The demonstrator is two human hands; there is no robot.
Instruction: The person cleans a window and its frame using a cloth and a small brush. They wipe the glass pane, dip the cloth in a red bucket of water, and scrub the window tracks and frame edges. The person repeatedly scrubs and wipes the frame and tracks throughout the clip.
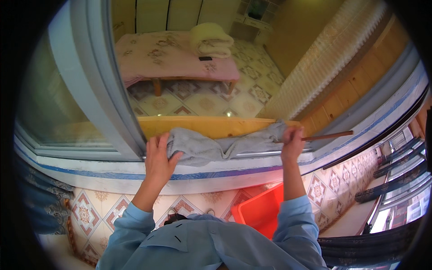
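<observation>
A grey cloth (206, 145) lies bunched along the sill of a sliding window, over its metal track (260, 153). My left hand (158, 157) is on the left end of the cloth, beside the window frame (126, 101), thumb spread over the fabric; how firmly it grips cannot be seen. In my right hand (293, 143) is a thin reddish-brown stick (329, 136), which points out to the right. The cloth's right end touches that hand, around the stick's other end, partly hidden by the fingers.
Below the sill at the right stands a red plastic bin (258, 211) on the tiled floor. Beyond the opening are a wooden ledge (189, 125), a pleated curtain (314, 71) and a bed (145, 54) with a folded quilt (211, 40). Dark blue curtains (44, 199) hang at the left.
</observation>
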